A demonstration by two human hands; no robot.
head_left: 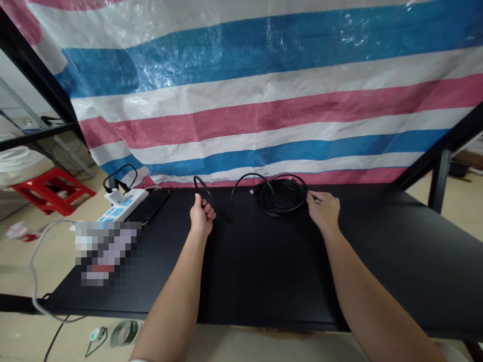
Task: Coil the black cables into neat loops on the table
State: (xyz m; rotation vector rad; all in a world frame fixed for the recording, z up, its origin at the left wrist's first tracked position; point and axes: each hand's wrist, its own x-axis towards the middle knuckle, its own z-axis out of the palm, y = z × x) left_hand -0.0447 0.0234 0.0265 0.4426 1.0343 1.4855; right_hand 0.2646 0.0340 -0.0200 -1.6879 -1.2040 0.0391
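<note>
A black cable [282,213] lies coiled in several loops toward the back of the black table. A small metal plug [252,191] shows at the coil's left side. My right hand [325,208] pinches the coil's right edge; a small pale bit shows at its fingers, too small to name. Left of the coil, my left hand [203,215] is closed in a fist around a stretch of black cable that arcs up above the thumb. Between the hands, a loose length of cable curves up from the coil and drops to the tabletop. Whether both stretches join is hard to see.
A white power strip [130,203] with a charger and a dark phone [150,207] lie at the table's left. A blurred-out item [109,251] sits nearer. Behind hangs a striped plastic sheet [264,110]. A red stool [56,188] stands on the floor at left.
</note>
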